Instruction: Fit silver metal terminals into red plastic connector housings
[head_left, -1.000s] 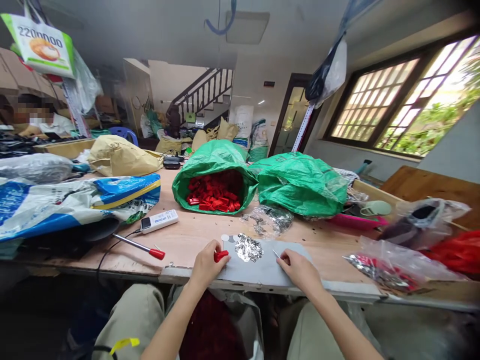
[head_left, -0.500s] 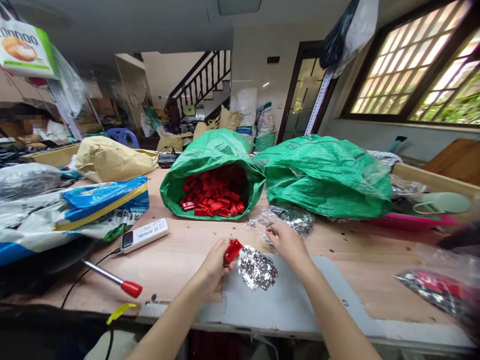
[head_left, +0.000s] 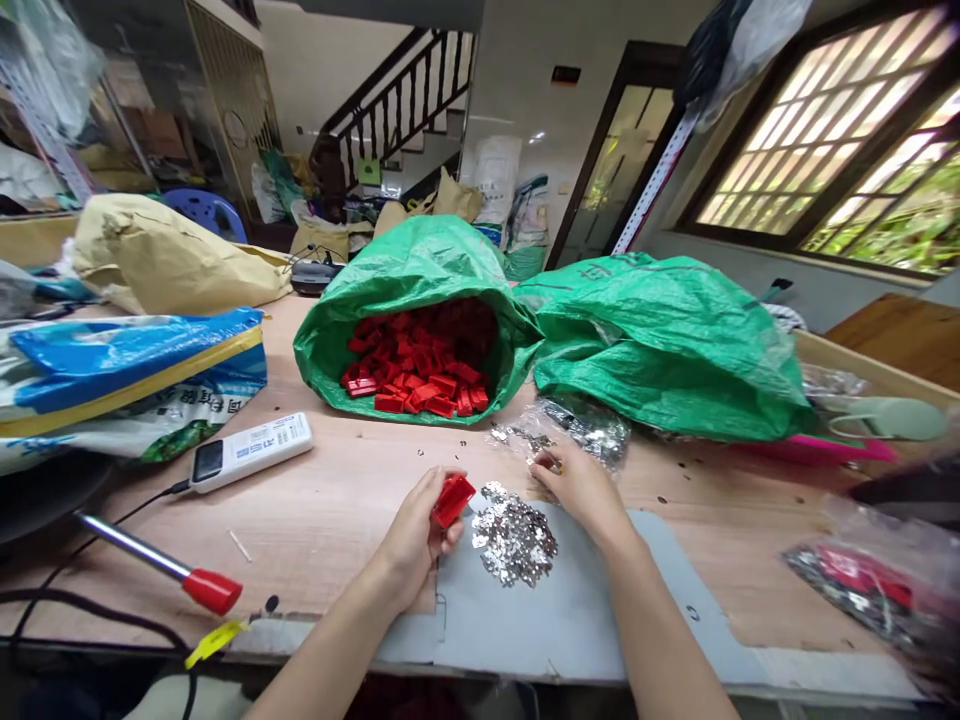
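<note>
My left hand (head_left: pixel 417 530) is closed around a small red plastic housing (head_left: pixel 452 499), its hollow side partly showing. To the right of it, a heap of small shiny metal pieces (head_left: pixel 516 540) lies on a grey mat (head_left: pixel 570 630). My right hand (head_left: pixel 576 485) hovers behind the heap with thumb and fingertips pinched together. Something tiny shows at those fingertips, too small to make out. Just beyond them lies a clear plastic bag (head_left: pixel 592 432) of metal pieces, with some spilled at its mouth.
An open green sack (head_left: pixel 420 265) full of red housings (head_left: pixel 431 365) stands behind my hands, beside another green sack (head_left: pixel 667 340). At left are a white handheld device (head_left: pixel 255 450) on a cable and a red-knobbed lever (head_left: pixel 210 590). Another clear bag (head_left: pixel 862 585) lies at right.
My view has tilted down and shifted slightly. The red housing has turned a little in my left hand. My right hand stays pinched near the bag of metal pieces.
</note>
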